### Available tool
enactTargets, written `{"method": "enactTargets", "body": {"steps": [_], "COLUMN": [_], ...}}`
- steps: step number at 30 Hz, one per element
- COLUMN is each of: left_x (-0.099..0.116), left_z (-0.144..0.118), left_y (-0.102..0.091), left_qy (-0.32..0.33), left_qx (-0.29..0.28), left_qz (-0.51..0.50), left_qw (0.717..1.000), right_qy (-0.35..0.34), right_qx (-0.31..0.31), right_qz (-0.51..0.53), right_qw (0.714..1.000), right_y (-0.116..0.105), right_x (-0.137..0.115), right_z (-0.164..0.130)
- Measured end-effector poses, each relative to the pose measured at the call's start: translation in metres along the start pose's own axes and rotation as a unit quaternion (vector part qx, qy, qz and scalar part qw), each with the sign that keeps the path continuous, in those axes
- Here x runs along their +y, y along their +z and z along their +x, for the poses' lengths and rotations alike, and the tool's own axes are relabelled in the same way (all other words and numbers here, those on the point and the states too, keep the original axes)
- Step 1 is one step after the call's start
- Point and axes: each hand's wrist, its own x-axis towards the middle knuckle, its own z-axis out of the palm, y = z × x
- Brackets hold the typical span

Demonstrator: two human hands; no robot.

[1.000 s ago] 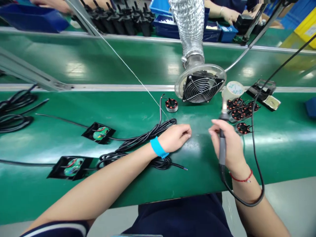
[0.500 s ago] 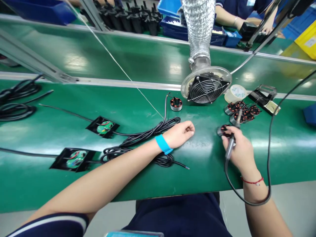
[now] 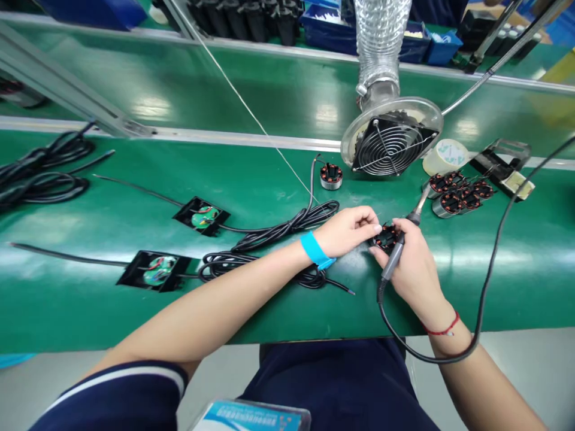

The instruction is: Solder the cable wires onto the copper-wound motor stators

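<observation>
Far left of green bench (image 3: 135, 287): loose black cable bundles (image 3: 40, 173). Next, two black square housings with green circuit boards (image 3: 155, 270), coiled black cord (image 3: 269, 251). Centre: left hand (image 3: 348, 230) pinches small round black stator with copper windings (image 3: 386, 237); right hand (image 3: 411, 269) supports it, fingers closed round grey soldering iron (image 3: 395, 254). Right: further stators (image 3: 458, 194), extractor fan (image 3: 390, 143).

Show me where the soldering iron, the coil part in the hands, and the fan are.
soldering iron (image 3: 395, 258): head view, on its dark handle.
coil part (image 3: 386, 237): head view, on its top.
fan (image 3: 392, 146): head view, on its wire grille.
</observation>
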Motion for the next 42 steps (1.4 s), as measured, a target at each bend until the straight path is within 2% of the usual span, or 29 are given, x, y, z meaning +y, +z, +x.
{"method": "enactTargets", "body": {"steps": [2, 4, 7, 10, 14, 17, 21, 23, 27, 30, 34, 36, 40, 42], "left_x": [-0.001, 0.0, 0.002, 0.003, 0.0, -0.001, 0.002, 0.004, 0.006, 0.005, 0.004, 0.005, 0.008, 0.01], "left_z": [0.001, 0.001, -0.002, -0.003, -0.003, -0.002, 0.0, 0.002, 0.003, 0.001, -0.002, -0.001, 0.001, 0.002], "left_y": [-0.003, -0.011, -0.025, -0.034, -0.033, -0.03, -0.022, -0.014, -0.005, -0.01, -0.023, -0.025, -0.02, -0.017], "left_qy": [0.007, -0.01, -0.055, -0.051, -0.016, -0.009, -0.03, -0.026, -0.043, -0.071, -0.049, -0.044, -0.066, -0.084], "left_qx": [0.027, 0.023, -0.068, -0.154, -0.194, -0.155, -0.011, 0.019, 0.008, -0.007, -0.089, -0.108, -0.032, -0.017], "left_qz": [0.058, 0.113, 0.148, 0.113, 0.021, -0.023, -0.02, 0.014, 0.026, -0.011, -0.008, -0.002, 0.01, 0.002], "left_qw": [0.998, 0.993, 0.985, 0.98, 0.981, 0.988, 0.999, 0.999, 0.999, 0.997, 0.995, 0.993, 0.997, 0.996], "right_qy": [0.0, 0.005, 0.03, 0.031, -0.006, -0.016, -0.007, -0.008, -0.008, -0.01, -0.029, -0.054, -0.115, -0.13], "right_qx": [-0.001, -0.012, -0.016, -0.006, -0.005, -0.011, -0.017, -0.018, -0.018, -0.021, -0.03, -0.03, -0.019, -0.022], "right_qz": [0.013, 0.041, 0.076, 0.095, 0.11, 0.122, 0.138, 0.139, 0.132, 0.129, 0.12, 0.115, 0.099, 0.084], "right_qw": [1.0, 0.999, 0.997, 0.995, 0.994, 0.992, 0.99, 0.99, 0.991, 0.991, 0.992, 0.991, 0.988, 0.988], "right_y": [0.003, 0.003, 0.002, 0.003, 0.007, 0.008, 0.008, 0.008, 0.008, 0.008, 0.008, 0.008, 0.008, 0.007], "right_x": [0.0, 0.003, 0.01, 0.014, 0.017, 0.016, 0.016, 0.015, 0.013, 0.011, 0.01, 0.01, 0.007, 0.006], "right_z": [0.003, 0.005, 0.004, 0.0, -0.003, -0.003, -0.003, -0.003, -0.003, -0.003, -0.004, -0.004, -0.004, -0.004]}}
